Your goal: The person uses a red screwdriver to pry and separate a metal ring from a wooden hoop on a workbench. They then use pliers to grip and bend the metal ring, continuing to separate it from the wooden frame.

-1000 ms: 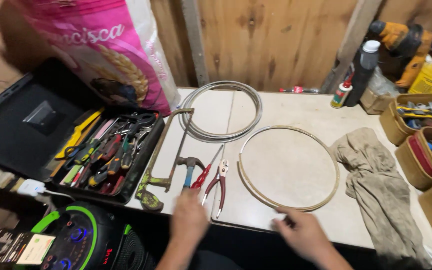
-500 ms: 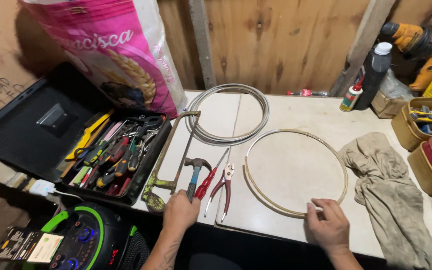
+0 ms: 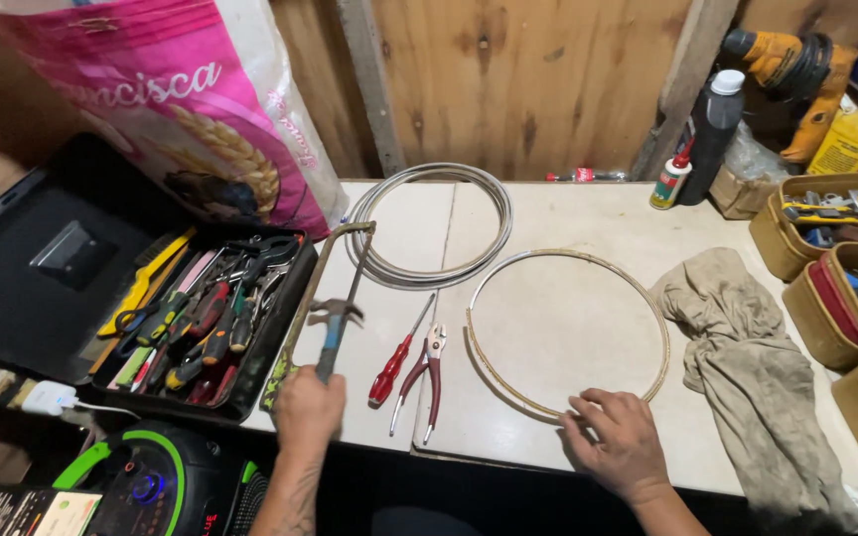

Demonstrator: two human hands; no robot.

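Note:
My left hand (image 3: 308,407) grips the blue handle of a claw hammer (image 3: 332,328), whose head points away from me just above the white table top (image 3: 548,328). My right hand (image 3: 620,445) rests with spread fingers on the near edge of a thin round hoop (image 3: 508,387) lying flat on the table. Between the hands lie a red-handled screwdriver (image 3: 396,361) and red-handled pliers (image 3: 427,375). A hacksaw frame (image 3: 308,288) lies along the left side of the hammer. A coil of grey cable (image 3: 429,218) sits behind it.
An open black toolbox (image 3: 213,318) full of hand tools stands at left, a pink sack (image 3: 181,99) behind it. A crumpled beige rag (image 3: 747,357) lies at right beside yellow trays (image 3: 826,238) of parts. Bottles (image 3: 709,124) stand at the back wall. A speaker (image 3: 151,486) sits below.
My left hand has closed on the hammer handle and lifted it slightly. My right hand has settled onto the hoop's near edge. The view has shifted closer.

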